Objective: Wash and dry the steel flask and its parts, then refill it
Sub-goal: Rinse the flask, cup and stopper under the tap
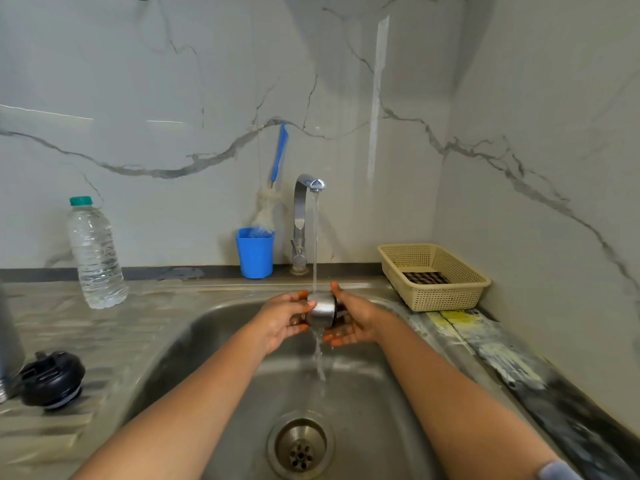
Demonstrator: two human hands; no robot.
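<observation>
Two hands rinse steel cap point(323, 308) under tap point(309, 184): washing step.
Left hand point(285, 318) grips it, right hand point(351, 323) presses open-fingered; stopper point(52, 379) at worktop point(156, 306) left edge likely next.

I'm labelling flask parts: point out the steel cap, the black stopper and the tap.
steel cap point(323, 308), head view, shiny side wall
black stopper point(52, 375), head view, domed top
tap point(299, 216), head view, upright stem

A blue plastic cup point(254, 258) holding a blue-handled white-bristled brush point(278, 154) stands by the grey-veined marble wall point(138, 98), with a beige perforated plastic basket point(450, 296) on the counter point(166, 294) in the right corner.
</observation>
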